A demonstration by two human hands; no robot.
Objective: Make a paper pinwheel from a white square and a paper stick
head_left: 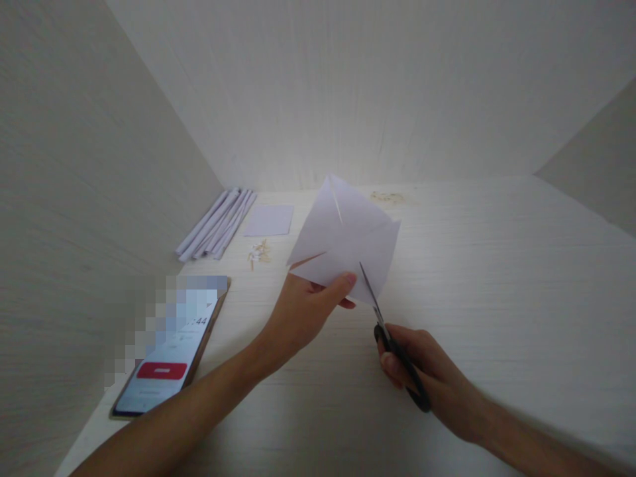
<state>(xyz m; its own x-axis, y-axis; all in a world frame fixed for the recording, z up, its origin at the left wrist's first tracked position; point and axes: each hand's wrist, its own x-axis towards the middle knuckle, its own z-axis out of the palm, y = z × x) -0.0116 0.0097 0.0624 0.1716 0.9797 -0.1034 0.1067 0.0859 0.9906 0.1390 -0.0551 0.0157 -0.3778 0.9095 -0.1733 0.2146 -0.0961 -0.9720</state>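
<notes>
A white square sheet of paper point(355, 248) is raised over the table, with slits running inward from its top and left corners. My left hand point(313, 301) pinches its lower edge, thumb on top and fingers underneath. My right hand point(422, 371) grips a pair of scissors point(380, 324) by the black handles. The scissors' blades point up and left and lie at the paper's lower right corner, one blade over the sheet. Part of the other blade is hidden by the paper.
At the left stands a phone point(163, 358) with a lit screen and a red button. Behind it lie several rolled paper sticks point(218, 225), a flat paper square point(269, 220) and a small pile of bits point(259, 253). More thin pieces point(388, 197) lie near the back wall point(348, 99).
</notes>
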